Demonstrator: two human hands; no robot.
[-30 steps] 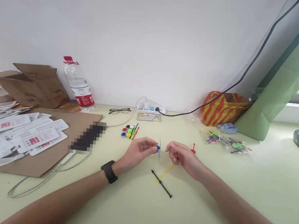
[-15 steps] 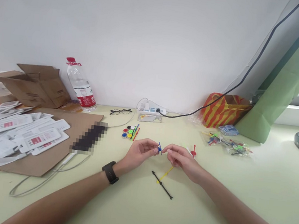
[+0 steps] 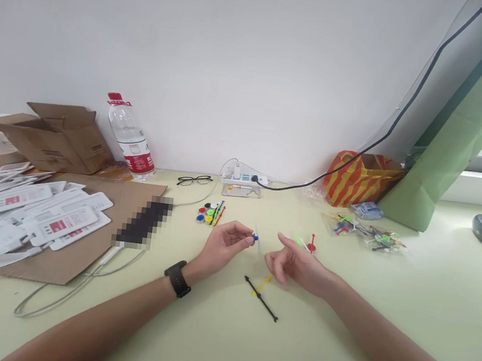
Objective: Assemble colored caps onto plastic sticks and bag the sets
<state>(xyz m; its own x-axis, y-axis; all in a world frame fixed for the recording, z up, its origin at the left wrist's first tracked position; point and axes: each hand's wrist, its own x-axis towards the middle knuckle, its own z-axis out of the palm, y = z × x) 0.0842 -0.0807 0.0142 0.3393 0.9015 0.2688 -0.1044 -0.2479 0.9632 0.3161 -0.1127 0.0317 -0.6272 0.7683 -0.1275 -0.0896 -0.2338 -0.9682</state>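
Note:
My left hand [image 3: 229, 243] pinches the hub of a small blue spinner [image 3: 255, 238] between thumb and fingertips, above the table. Its long pointer is smeared to a pale streak by motion. Just right of it, my right hand [image 3: 296, 263] holds nothing; its index finger points out and the others are loosely bent, apart from the spinner. Below the hands a black arrow spinner [image 3: 259, 296] lies across a yellow arrow spinner [image 3: 268, 281]. Behind my right hand lie a red arrow spinner [image 3: 312, 246] and white and green pieces, partly hidden.
Coloured discs and sticks [image 3: 210, 213] lie beyond my left hand. Bags of spinner parts [image 3: 381, 237] sit at right. A power strip [image 3: 245, 178], glasses [image 3: 194, 180] and a water bottle [image 3: 134, 141] stand along the wall. White tags cover the cardboard [image 3: 96, 245] at left.
My right hand has drawn away from the blue spinner, a little down and right, and its fingers have spread. The spinner's pointer, sharp before, is now blurred. My left hand has hardly moved.

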